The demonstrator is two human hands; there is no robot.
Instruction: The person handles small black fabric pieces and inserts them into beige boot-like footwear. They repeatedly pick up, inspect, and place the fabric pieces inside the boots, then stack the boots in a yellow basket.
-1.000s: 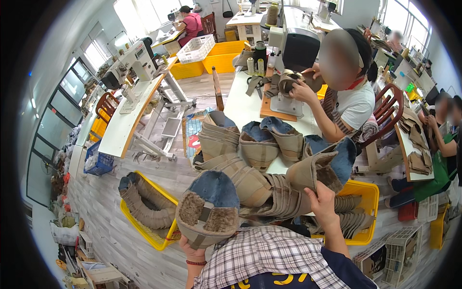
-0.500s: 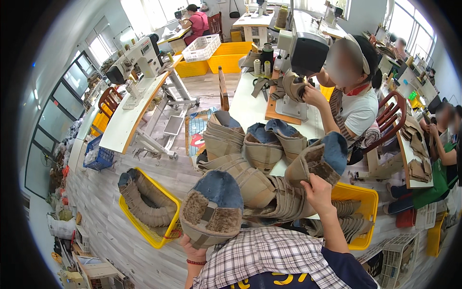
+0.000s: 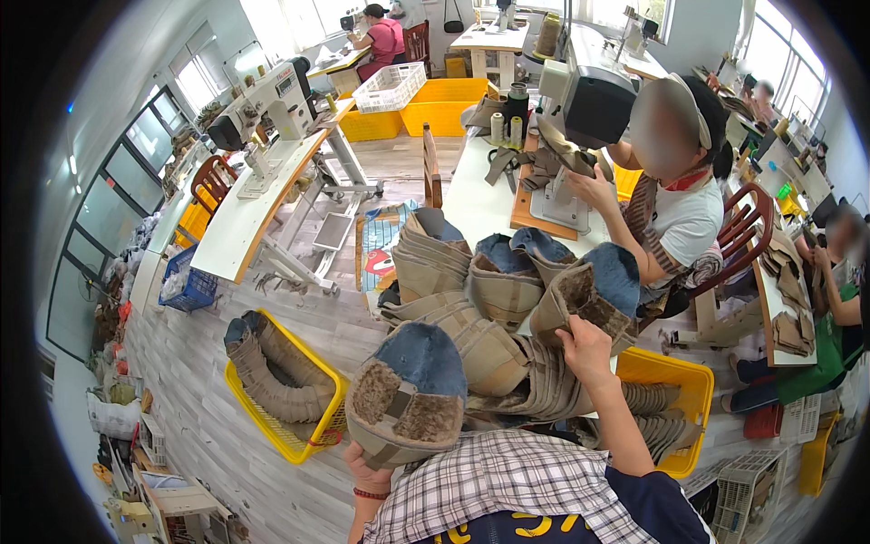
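My left hand [image 3: 370, 470] grips the lower edge of a tan shoe upper [image 3: 406, 399], its brown fleece and blue lining facing up. My right hand [image 3: 589, 352] is closed on the edge of another fleece-lined shoe upper [image 3: 569, 299], at the right of the pile. Both uppers are held apart from each other. Between and beyond them, a nested row of tan uppers [image 3: 462, 328] curves across the pile. Behind it stand a stack of uppers [image 3: 430, 263] and a few more with blue linings [image 3: 501, 281].
A yellow basket [image 3: 340, 399] of nested uppers sits on the floor at left, another yellow basket [image 3: 698, 399] at right. A co-worker [image 3: 675, 181] holds a piece at a sewing machine [image 3: 598, 95] across the white table [image 3: 458, 195]. Another sewing machine table [image 3: 240, 218] stands at far left.
The view has shifted slightly. My hands still hold the same two uppers. The co-worker's piece at the machine has turned and now lies flatter.
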